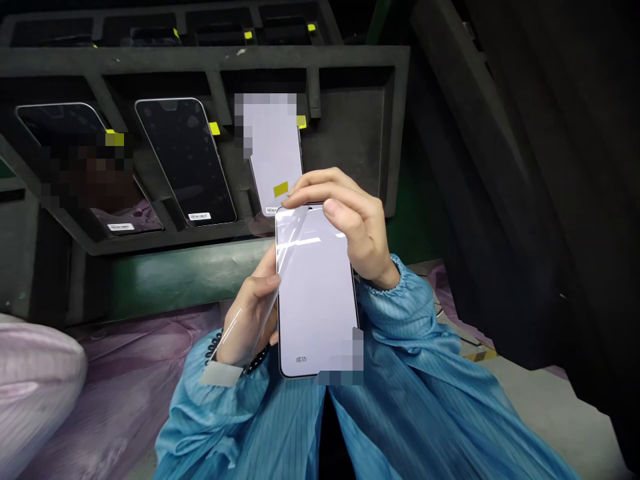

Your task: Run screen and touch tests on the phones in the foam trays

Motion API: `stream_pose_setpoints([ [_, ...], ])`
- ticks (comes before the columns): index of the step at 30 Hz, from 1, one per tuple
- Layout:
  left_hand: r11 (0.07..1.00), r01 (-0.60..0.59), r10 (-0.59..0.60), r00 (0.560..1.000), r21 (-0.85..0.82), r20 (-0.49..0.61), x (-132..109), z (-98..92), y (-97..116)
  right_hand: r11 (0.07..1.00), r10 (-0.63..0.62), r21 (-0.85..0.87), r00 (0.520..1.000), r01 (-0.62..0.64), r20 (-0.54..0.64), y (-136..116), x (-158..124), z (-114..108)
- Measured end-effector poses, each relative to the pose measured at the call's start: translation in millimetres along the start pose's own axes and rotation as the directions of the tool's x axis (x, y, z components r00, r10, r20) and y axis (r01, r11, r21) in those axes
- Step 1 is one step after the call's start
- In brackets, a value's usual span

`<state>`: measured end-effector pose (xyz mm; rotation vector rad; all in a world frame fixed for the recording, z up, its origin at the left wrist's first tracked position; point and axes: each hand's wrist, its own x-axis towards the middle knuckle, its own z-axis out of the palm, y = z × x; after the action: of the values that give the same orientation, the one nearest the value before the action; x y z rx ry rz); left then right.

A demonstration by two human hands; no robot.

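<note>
Pale-lit phone point(317, 293) with clear film point(250, 313) half-peeled, clamped in left hand point(255, 310), right hand point(350, 220) gripping its top edge

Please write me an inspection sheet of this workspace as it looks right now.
Surface: purple sheet over the bench in front of the person.
Job's things: phone with a lit pale screen, held upright; clear film peeling off its left edge.
Clutter: pale bundle at the left edge.
Hands: left hand holds the phone's left side from behind; right hand grips its top edge, fingers curled over it.
Cables: nothing seen.
Surroundings: dark slotted rack behind, holding two dark phones and one lit phone, with yellow tags on the dividers.
</note>
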<state>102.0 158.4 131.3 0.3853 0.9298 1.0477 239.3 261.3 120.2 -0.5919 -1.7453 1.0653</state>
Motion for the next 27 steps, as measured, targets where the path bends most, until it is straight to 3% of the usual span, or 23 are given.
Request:
stream_pose_setpoints([
  [3, 1.0, -0.001, 0.001, 1.0, 0.009, -0.023, 3, -2.6, -2, 1.0, -0.003, 0.027, 1.0, 0.004, -0.012, 1, 1, 0],
  [7, 0.989, -0.083, 0.099, 0.986, 0.121, -0.131, 7, -8.4, -7, 0.996, 0.049, 0.077, 0.999, -0.049, -0.003, 1, 3, -4],
  [11, 0.97, -0.103, 0.134, 0.983, 0.221, -0.129, 21, -9.9, 0, 0.982, 0.144, 0.154, 0.964, -0.111, -0.222, 0, 1, -17],
  [14, 0.922, -0.193, 0.217, 0.975, 0.335, -0.037, 49, -3.4, 21, 0.976, 0.125, 0.212, 0.921, -0.047, -0.369, -2, -6, -32],
  [16, 0.843, -0.31, 0.317, 0.947, 0.44, 0.059, 75, 4.9, 40, 0.978, 0.104, 0.209, 0.902, -0.015, -0.419, -3, -13, -41],
  [20, 0.55, -0.575, 0.497, 0.808, 0.605, 0.316, 135, 22.9, 64, 0.984, 0.11, 0.176, 0.886, -0.033, -0.451, -5, -28, -55],
  [22, 0.418, -0.648, 0.539, 0.741, 0.636, 0.4, 162, 27.2, 64, 0.985, 0.125, 0.161, 0.886, -0.057, -0.446, -4, -34, -60],
  [23, 0.382, -0.659, 0.543, 0.728, 0.648, 0.42, 172, 27.7, 62, 0.985, 0.137, 0.159, 0.888, -0.073, -0.44, -3, -36, -62],
  [25, 0.371, -0.63, 0.505, 0.754, 0.683, 0.421, 186, 26.3, 55, 0.982, 0.167, 0.157, 0.891, -0.109, -0.423, 1, -40, -66],
  [27, 0.386, -0.556, 0.443, 0.812, 0.736, 0.38, 189, 23.7, 49, 0.979, 0.191, 0.144, 0.891, -0.143, -0.412, 6, -43, -70],
])
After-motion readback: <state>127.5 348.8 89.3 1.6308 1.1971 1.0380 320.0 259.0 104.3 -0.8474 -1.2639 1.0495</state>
